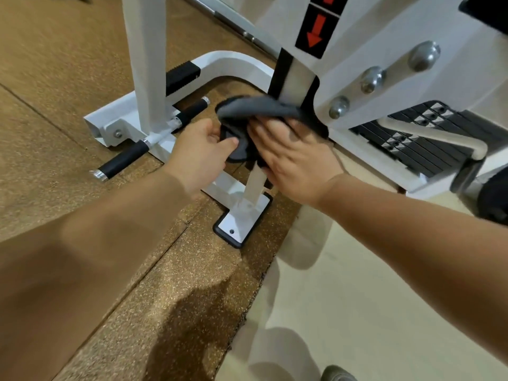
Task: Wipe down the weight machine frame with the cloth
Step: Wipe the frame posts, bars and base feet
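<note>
A dark grey cloth (255, 110) is wrapped around a slanted white post of the weight machine frame (257, 185), just above its bolted foot plate (242, 220). My left hand (202, 144) pinches the cloth's lower left edge between thumb and fingers. My right hand (291, 158) lies over the cloth with fingers spread fairly flat, pressing it against the post. The part of the post under the cloth is hidden.
Black weight plates (428, 136) stack at the right behind a white plate with chrome bolts (372, 79). Black foam-covered pegs (123, 159) jut from the white base at left. Brown rubber flooring (68, 78) meets a pale floor (357, 298) at right. A shoe tip (336, 373) shows at the bottom.
</note>
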